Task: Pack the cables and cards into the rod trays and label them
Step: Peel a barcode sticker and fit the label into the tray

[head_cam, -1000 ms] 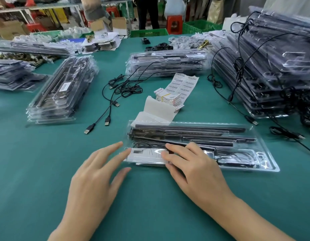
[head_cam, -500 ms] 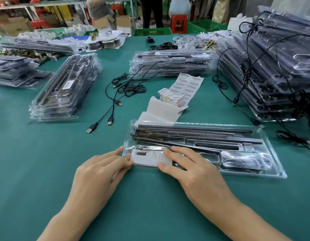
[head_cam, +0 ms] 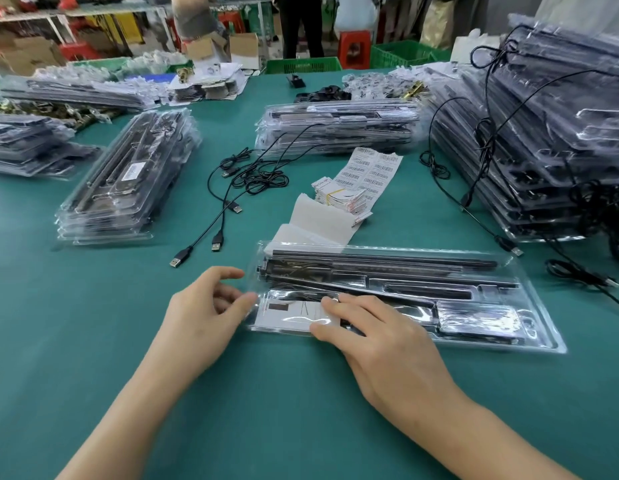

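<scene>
A clear plastic rod tray [head_cam: 530,327] lies across the green table in front of me, its lid down over black rods [head_cam: 381,263]. A white card [head_cam: 289,311] sits in its near left compartment, and a coiled black cable [head_cam: 481,315] shows in the right one. My right hand [head_cam: 381,341] lies on the lid with straight fingers pressing over the card's right end. At the tray's left end my left hand [head_cam: 204,317] has loosely curled fingers, and its thumb touches the tray's corner.
Loose USB cables [head_cam: 228,206], a pile of cards [head_cam: 339,195], a barcode label sheet [head_cam: 375,169] and white backing paper [head_cam: 318,225] lie behind the tray. Stacks of packed trays stand at left [head_cam: 128,181], back centre [head_cam: 336,129] and right [head_cam: 543,140]. A person stands beyond the table.
My left hand came up to the tray's left end, lay flat there, and has now curled its fingers. My right hand stays pressed on the lid.
</scene>
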Motion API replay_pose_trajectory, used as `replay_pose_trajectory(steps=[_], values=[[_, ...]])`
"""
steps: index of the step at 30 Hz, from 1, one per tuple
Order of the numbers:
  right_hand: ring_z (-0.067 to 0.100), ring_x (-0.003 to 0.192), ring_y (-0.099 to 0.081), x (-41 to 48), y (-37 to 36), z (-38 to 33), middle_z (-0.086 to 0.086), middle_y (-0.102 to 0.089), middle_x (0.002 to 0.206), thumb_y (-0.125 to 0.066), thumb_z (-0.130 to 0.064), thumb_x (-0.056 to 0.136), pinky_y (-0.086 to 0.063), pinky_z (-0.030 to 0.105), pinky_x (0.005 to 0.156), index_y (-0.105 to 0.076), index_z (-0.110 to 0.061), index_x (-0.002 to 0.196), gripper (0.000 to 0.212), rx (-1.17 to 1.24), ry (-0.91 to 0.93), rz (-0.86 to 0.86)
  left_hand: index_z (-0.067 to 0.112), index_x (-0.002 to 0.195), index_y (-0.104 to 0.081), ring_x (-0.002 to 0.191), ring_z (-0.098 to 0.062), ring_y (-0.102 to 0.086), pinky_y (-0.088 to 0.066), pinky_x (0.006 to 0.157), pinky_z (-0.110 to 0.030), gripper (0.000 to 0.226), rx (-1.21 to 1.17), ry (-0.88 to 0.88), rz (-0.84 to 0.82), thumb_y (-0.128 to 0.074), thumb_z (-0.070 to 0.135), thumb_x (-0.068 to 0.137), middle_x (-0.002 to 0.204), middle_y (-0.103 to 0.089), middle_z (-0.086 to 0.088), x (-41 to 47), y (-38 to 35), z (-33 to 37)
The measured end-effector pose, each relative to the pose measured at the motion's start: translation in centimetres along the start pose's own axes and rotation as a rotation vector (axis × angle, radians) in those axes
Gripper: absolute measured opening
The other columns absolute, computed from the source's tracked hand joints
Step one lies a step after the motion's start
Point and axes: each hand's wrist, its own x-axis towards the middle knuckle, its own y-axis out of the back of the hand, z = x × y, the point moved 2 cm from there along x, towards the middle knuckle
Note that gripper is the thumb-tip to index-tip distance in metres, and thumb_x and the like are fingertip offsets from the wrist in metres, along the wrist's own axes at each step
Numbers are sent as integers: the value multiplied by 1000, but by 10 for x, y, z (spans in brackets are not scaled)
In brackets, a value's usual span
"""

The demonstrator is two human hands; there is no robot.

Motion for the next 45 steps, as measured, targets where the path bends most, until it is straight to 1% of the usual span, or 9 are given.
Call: replay_pose_trajectory(steps=[4,8,10,17,21,29,33,37,45], values=[[22,114,-67,3,5,-2,-1,-71,125,-82,2,76,-56,32,93,-77,-25,112,46,27,10,39,29,109,-64,74,-4,-67,-46,66,-26,34,71,137,-168,-83,37,83,73,-74,14,20,7,7],[22,108,-67,1,10,-3,-2,-72,120,-82,1,78,-58,32,85,-77,-23,110,40,45,-2,83,17,106,-72,64,-7,-66,-51,55,-21,22,-107,231,-351,-80,25,88,80,-78,-3,21,13,9],[20,107,-67,-1,10,-2,-3,-71,119,-83,0,78,-58,32,83,-76,-23,110,40,49,-2,107,9,106,-73,66,-10,-65,-56,59,-22,20,-229,258,-380,-78,19,89,77,-74,-5,16,12,5],[18,105,-65,-5,4,1,-3,-70,119,-82,2,78,-53,25,82,-74,-23,116,46,14,41,136,15,94,-76,69,-17,-62,-60,67,-27,12,-404,270,-386,-79,23,86,81,-71,-12,0,13,0],[20,106,-64,-7,2,2,-1,-70,119,-82,6,75,-51,25,83,-74,-22,117,51,-11,68,137,4,101,-72,70,-18,-65,-60,66,-27,22,-414,276,-365,-80,17,86,78,-71,-13,-2,11,2],[21,107,-65,-8,3,0,-1,-71,118,-77,10,74,-53,27,81,-76,-22,115,51,-45,102,150,-2,103,-62,65,-19,-60,-56,59,-27,20,-376,268,-417,-74,9,91,73,-68,-13,0,11,5],[22,107,-67,-8,5,-1,-1,-72,118,-77,10,74,-55,28,80,-76,-21,114,52,-52,107,147,1,100,-61,65,-18,-60,-58,62,-29,25,-399,258,-414,-78,16,89,72,-66,-10,-2,9,7],[22,105,-67,-8,6,-1,0,-73,117,-78,7,77,-55,29,80,-77,-21,113,46,-43,108,158,7,94,-57,63,-18,-58,-52,55,-28,30,-377,251,-411,-80,24,86,70,-64,-9,-3,8,8],[26,121,-63,-3,12,1,6,-67,131,-82,-7,84,-50,49,101,-75,-17,116,34,-30,70,206,11,92,-54,62,-19,-56,-50,52,-26,36,-493,298,-422,-83,24,74,69,-59,-8,-10,10,13]])
